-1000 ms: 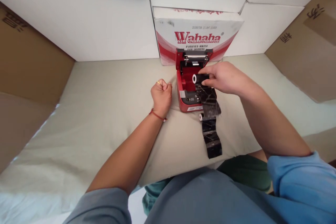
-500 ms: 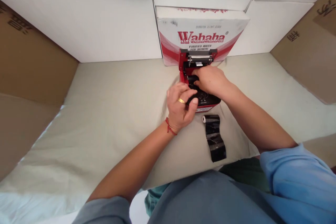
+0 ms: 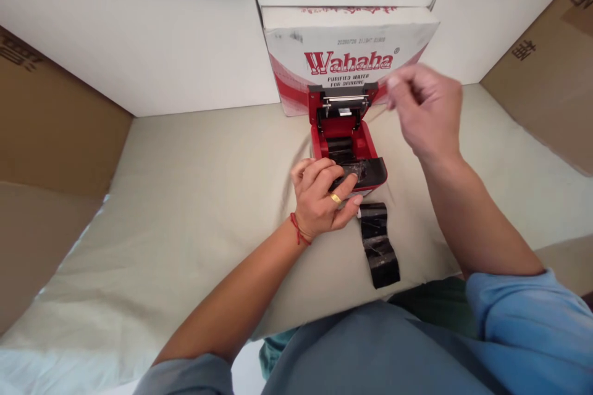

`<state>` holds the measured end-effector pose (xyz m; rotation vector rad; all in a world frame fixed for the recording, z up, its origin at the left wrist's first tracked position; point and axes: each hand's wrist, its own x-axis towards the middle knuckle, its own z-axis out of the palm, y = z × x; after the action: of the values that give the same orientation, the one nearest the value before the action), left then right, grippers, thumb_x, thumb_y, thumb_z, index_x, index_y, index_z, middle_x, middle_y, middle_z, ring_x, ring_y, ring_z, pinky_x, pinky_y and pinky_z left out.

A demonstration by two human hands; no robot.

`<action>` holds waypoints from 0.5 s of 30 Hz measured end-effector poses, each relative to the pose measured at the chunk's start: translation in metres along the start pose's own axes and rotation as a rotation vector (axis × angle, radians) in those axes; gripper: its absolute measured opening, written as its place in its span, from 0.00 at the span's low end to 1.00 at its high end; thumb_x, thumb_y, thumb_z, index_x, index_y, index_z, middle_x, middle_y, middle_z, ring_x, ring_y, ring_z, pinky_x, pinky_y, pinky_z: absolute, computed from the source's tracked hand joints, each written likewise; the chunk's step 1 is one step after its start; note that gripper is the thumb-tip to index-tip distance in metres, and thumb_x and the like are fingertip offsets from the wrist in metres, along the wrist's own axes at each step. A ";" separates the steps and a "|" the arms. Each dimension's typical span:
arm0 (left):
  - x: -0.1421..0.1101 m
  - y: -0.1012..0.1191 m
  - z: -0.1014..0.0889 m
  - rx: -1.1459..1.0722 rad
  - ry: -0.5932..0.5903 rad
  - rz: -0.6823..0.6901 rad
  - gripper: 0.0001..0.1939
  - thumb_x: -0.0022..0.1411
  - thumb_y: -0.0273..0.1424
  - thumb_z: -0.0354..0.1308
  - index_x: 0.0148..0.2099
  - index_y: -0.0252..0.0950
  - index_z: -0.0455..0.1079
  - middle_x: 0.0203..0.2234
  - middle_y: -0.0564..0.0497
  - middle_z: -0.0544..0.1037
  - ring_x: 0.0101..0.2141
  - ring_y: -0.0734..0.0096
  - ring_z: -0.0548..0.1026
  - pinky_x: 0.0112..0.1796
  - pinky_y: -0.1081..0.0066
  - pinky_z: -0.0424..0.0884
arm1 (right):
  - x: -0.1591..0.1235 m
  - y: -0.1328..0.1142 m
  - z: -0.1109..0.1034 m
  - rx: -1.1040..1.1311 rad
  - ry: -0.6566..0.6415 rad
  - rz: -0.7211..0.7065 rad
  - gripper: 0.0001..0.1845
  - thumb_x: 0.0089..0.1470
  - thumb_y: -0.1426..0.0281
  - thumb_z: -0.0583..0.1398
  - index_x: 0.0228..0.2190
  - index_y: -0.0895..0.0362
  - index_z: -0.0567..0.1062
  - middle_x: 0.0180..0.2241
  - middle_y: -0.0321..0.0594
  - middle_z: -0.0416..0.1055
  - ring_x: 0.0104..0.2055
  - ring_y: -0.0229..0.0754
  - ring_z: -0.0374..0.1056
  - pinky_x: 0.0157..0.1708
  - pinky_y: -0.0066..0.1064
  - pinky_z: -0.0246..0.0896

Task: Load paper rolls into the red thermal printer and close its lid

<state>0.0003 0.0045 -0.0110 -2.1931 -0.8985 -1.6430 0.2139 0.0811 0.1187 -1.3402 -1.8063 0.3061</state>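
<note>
One black roll [image 3: 340, 147], lying inside our open red printer [image 3: 369, 143], on the table [image 3: 208, 166]. Left hand [image 3: 319, 194]: fingers spread across the printer's front; we should keep the film [image 3: 370, 171] there flat and square. Right hand [image 3: 428, 111]: raised, fingers curled; whether pinching anything, we cannot tell. Second black roll [image 3: 380, 250]: before the printer. Since the earlier frame: right hand lifted off the first roll.

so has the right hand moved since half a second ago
Yes. Against the Wahaha box, the right hand has moved up and right, out of the red device, now overlapping the box's right edge in view.
</note>
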 end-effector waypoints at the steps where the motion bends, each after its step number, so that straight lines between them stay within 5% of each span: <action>1: -0.001 0.000 0.000 0.007 -0.004 0.004 0.14 0.75 0.44 0.60 0.55 0.48 0.82 0.38 0.47 0.84 0.49 0.52 0.82 0.60 0.46 0.69 | 0.005 0.007 0.000 0.000 0.083 -0.005 0.28 0.80 0.44 0.55 0.54 0.48 0.85 0.50 0.46 0.87 0.52 0.54 0.80 0.57 0.48 0.74; 4: -0.006 -0.002 0.001 0.050 -0.033 -0.004 0.14 0.72 0.48 0.62 0.52 0.52 0.84 0.38 0.48 0.82 0.52 0.50 0.80 0.66 0.42 0.67 | 0.022 0.026 0.012 0.015 0.018 -0.005 0.38 0.78 0.35 0.49 0.68 0.44 0.78 0.62 0.46 0.84 0.66 0.57 0.75 0.69 0.52 0.69; 6: -0.009 -0.004 0.001 0.064 -0.034 0.000 0.14 0.71 0.49 0.63 0.51 0.52 0.84 0.39 0.47 0.81 0.53 0.50 0.79 0.67 0.42 0.67 | 0.026 0.030 0.024 0.058 -0.097 0.006 0.43 0.76 0.31 0.45 0.70 0.42 0.78 0.62 0.43 0.84 0.69 0.56 0.75 0.72 0.53 0.69; 10: -0.011 -0.006 0.000 0.051 -0.004 0.012 0.14 0.71 0.48 0.63 0.52 0.53 0.84 0.41 0.46 0.79 0.54 0.50 0.78 0.67 0.42 0.68 | 0.006 0.020 0.030 0.125 -0.124 0.017 0.46 0.76 0.30 0.44 0.61 0.46 0.87 0.58 0.42 0.87 0.65 0.55 0.81 0.70 0.51 0.74; 15: -0.012 -0.007 -0.001 0.076 -0.021 0.010 0.14 0.67 0.50 0.66 0.49 0.55 0.86 0.42 0.46 0.78 0.57 0.47 0.76 0.70 0.39 0.65 | -0.040 0.016 0.009 0.174 -0.168 -0.040 0.37 0.79 0.37 0.51 0.54 0.46 0.91 0.58 0.41 0.89 0.67 0.54 0.82 0.74 0.52 0.71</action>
<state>-0.0066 0.0054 -0.0226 -2.1642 -0.9385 -1.5585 0.2204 0.0549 0.0842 -1.1844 -1.8949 0.5557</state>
